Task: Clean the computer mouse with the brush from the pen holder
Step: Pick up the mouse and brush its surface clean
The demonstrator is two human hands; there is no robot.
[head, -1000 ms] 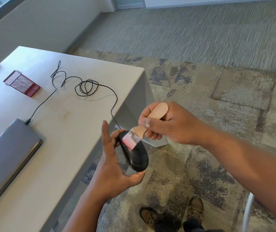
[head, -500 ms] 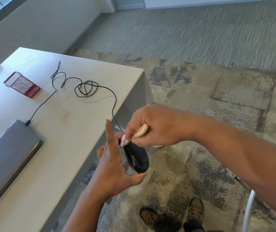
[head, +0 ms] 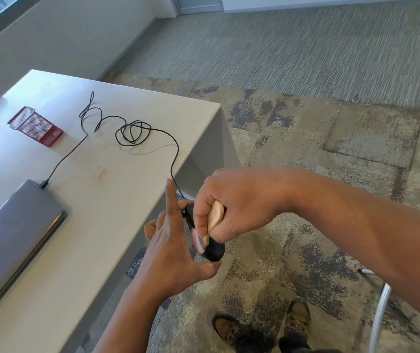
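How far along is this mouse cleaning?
The brush is out of the red pen holder, gripped in the right hand. Brushing is underway: its pink bristles sit against the black mouse, held off the table by the left hand. How clean it is cannot be judged.

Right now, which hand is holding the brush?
The right hand grips the brush by its wooden handle, bristles on the black mouse. The left hand only holds the mouse, one finger pointing up.
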